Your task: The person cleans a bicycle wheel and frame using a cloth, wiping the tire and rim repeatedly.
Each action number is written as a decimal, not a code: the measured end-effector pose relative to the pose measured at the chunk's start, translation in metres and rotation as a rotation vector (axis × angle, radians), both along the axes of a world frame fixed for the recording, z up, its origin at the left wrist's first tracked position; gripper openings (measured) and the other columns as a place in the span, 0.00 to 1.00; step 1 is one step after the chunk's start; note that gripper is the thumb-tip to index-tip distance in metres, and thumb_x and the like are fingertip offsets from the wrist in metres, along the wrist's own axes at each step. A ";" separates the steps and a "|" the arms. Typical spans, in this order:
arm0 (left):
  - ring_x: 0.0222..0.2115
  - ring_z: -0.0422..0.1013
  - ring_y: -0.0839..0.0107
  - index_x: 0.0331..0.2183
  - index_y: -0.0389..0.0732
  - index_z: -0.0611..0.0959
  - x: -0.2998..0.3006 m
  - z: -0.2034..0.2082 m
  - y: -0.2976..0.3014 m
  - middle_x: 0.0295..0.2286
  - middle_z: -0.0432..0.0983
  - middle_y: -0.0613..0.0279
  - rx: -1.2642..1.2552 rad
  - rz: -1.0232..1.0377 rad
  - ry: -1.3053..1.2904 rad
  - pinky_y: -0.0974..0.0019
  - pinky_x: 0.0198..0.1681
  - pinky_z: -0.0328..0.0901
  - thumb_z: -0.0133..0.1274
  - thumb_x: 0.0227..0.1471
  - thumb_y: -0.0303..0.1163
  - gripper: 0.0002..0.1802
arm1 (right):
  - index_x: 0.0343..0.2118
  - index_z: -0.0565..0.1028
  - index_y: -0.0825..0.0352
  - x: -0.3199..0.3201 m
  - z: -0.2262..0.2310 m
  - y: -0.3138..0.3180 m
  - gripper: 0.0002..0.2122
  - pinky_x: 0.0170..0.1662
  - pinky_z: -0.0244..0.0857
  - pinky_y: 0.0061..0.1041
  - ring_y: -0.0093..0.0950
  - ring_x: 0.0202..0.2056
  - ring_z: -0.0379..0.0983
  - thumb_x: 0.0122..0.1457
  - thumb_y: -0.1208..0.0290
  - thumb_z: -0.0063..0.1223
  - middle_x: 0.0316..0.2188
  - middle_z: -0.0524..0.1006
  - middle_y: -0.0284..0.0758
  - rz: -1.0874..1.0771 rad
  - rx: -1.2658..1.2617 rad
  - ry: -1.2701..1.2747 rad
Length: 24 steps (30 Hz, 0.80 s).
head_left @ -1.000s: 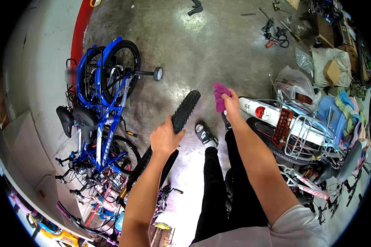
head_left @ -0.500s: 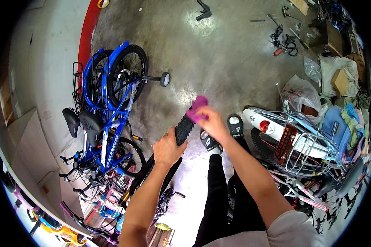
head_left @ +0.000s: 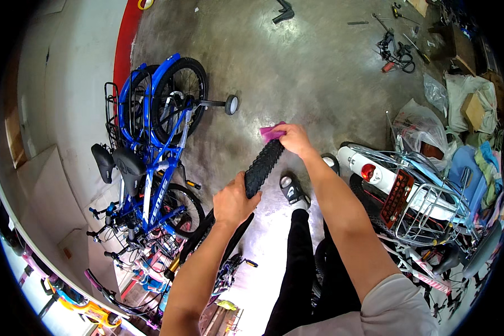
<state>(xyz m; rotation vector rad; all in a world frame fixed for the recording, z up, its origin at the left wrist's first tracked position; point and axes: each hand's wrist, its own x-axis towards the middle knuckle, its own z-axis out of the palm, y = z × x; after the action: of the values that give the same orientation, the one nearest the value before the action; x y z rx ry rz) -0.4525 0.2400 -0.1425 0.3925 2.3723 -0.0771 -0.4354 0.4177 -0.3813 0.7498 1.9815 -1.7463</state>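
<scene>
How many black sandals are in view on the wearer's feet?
2: the left-foot sandal shows between the black tyre and the right forearm; the right-foot sandal is partly hidden by that forearm.

Tyre [head_left: 262,167]: black rubber by appearance, matt, rough with raised knobs. Cloth [head_left: 270,133]: soft purple fabric, matt and creased. Floor [head_left: 313,73]: grey concrete-like surface, mostly smooth, glossy in bright patches. Along the floor's left edge, blue bicycle frames [head_left: 158,193]: glossy paint; saddles [head_left: 130,168]: smooth black covering with a low sheen; wall [head_left: 78,89]: smooth, pale, nearly matt; base strip [head_left: 125,50]: flat red finish. Near the floor's right edge, rear carrier [head_left: 428,224]: shiny metal wire; mudguard [head_left: 353,159]: smooth, glossy white; reflector panel [head_left: 396,199]: red plastic by look; bag [head_left: 411,120]: clear, crinkled, glossy plastic film; rags [head_left: 489,172]: matt, rumpled fabric. Toward the floor's far right corner, tool handle [head_left: 387,66]: smooth, red.
</scene>
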 end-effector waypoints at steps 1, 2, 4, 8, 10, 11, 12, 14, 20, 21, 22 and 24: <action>0.30 0.80 0.45 0.51 0.40 0.76 0.002 0.001 -0.006 0.30 0.82 0.43 -0.007 -0.002 -0.003 0.47 0.35 0.74 0.65 0.45 0.50 0.36 | 0.40 0.86 0.56 -0.002 0.014 -0.003 0.16 0.46 0.72 0.34 0.38 0.38 0.80 0.48 0.76 0.53 0.35 0.84 0.38 0.069 -0.030 0.053; 0.30 0.80 0.45 0.51 0.40 0.76 0.000 0.000 -0.009 0.30 0.82 0.43 -0.001 -0.008 -0.001 0.47 0.35 0.74 0.64 0.45 0.50 0.35 | 0.37 0.86 0.56 -0.008 0.031 0.001 0.15 0.46 0.72 0.35 0.39 0.38 0.80 0.48 0.75 0.54 0.35 0.84 0.38 0.136 -0.046 0.111; 0.31 0.80 0.46 0.51 0.41 0.76 0.002 0.005 -0.018 0.31 0.83 0.44 -0.026 0.003 0.018 0.47 0.35 0.74 0.64 0.46 0.50 0.35 | 0.36 0.87 0.57 -0.010 0.076 -0.001 0.15 0.43 0.72 0.31 0.35 0.35 0.80 0.48 0.77 0.53 0.32 0.84 0.37 0.238 -0.092 0.243; 0.32 0.80 0.47 0.52 0.41 0.76 0.005 0.007 -0.010 0.33 0.83 0.45 -0.012 0.032 -0.033 0.48 0.36 0.74 0.64 0.46 0.50 0.36 | 0.41 0.84 0.66 -0.004 0.053 0.023 0.16 0.38 0.70 0.23 0.24 0.33 0.76 0.51 0.83 0.47 0.30 0.81 0.30 -0.239 -0.531 -0.051; 0.32 0.80 0.47 0.52 0.41 0.76 0.002 0.006 -0.001 0.33 0.83 0.46 -0.002 0.036 -0.040 0.48 0.36 0.74 0.65 0.46 0.50 0.36 | 0.47 0.81 0.68 -0.015 0.030 0.036 0.19 0.42 0.71 0.26 0.26 0.38 0.78 0.51 0.81 0.48 0.38 0.82 0.36 -0.358 -0.493 -0.030; 0.32 0.80 0.47 0.52 0.41 0.76 0.004 0.003 0.004 0.33 0.83 0.46 0.007 0.027 -0.041 0.48 0.36 0.74 0.65 0.46 0.49 0.36 | 0.46 0.81 0.68 -0.014 0.009 0.036 0.18 0.43 0.71 0.27 0.28 0.39 0.78 0.51 0.80 0.49 0.38 0.83 0.37 -0.301 -0.337 -0.066; 0.32 0.81 0.47 0.52 0.41 0.76 0.004 0.000 0.006 0.33 0.83 0.46 0.012 0.023 -0.039 0.48 0.36 0.74 0.65 0.45 0.49 0.36 | 0.45 0.81 0.68 -0.016 0.002 0.032 0.18 0.44 0.71 0.28 0.29 0.40 0.79 0.51 0.78 0.50 0.39 0.83 0.39 -0.238 -0.186 -0.101; 0.32 0.80 0.47 0.52 0.40 0.76 0.003 0.000 0.003 0.33 0.83 0.46 0.002 0.021 -0.033 0.49 0.35 0.74 0.64 0.46 0.49 0.35 | 0.42 0.83 0.68 -0.016 0.003 0.018 0.16 0.46 0.71 0.28 0.31 0.41 0.80 0.49 0.76 0.52 0.39 0.84 0.42 0.172 -0.020 -0.038; 0.31 0.80 0.46 0.49 0.40 0.76 0.011 0.003 -0.007 0.32 0.83 0.45 0.027 0.038 -0.028 0.48 0.35 0.74 0.64 0.47 0.48 0.32 | 0.32 0.81 0.68 0.030 0.061 0.021 0.08 0.40 0.67 0.24 0.25 0.32 0.74 0.52 0.74 0.51 0.31 0.80 0.32 -0.273 -0.572 0.009; 0.32 0.80 0.46 0.49 0.40 0.76 0.006 0.005 -0.006 0.32 0.83 0.45 0.012 0.052 -0.051 0.48 0.36 0.74 0.64 0.47 0.48 0.32 | 0.34 0.81 0.68 0.044 0.063 0.022 0.09 0.40 0.68 0.25 0.25 0.33 0.74 0.53 0.73 0.51 0.33 0.81 0.32 -0.406 -0.621 0.000; 0.33 0.80 0.46 0.49 0.40 0.76 0.002 0.008 -0.004 0.32 0.83 0.45 -0.005 0.066 -0.073 0.48 0.36 0.74 0.64 0.47 0.48 0.32 | 0.36 0.81 0.68 0.057 0.065 0.023 0.10 0.41 0.68 0.26 0.25 0.35 0.75 0.54 0.71 0.52 0.35 0.81 0.33 -0.538 -0.671 -0.011; 0.34 0.80 0.47 0.50 0.40 0.76 -0.001 0.006 -0.002 0.34 0.82 0.45 0.005 0.073 -0.092 0.48 0.38 0.74 0.63 0.48 0.47 0.32 | 0.42 0.80 0.68 0.078 0.074 0.022 0.14 0.44 0.70 0.27 0.28 0.37 0.77 0.59 0.63 0.53 0.39 0.81 0.35 -0.662 -0.714 -0.237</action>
<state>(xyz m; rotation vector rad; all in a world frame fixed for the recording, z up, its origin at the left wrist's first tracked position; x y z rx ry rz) -0.4537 0.2377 -0.1370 0.3052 2.2941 -0.0189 -0.3575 0.4400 -0.3072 1.3321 0.8635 -2.3635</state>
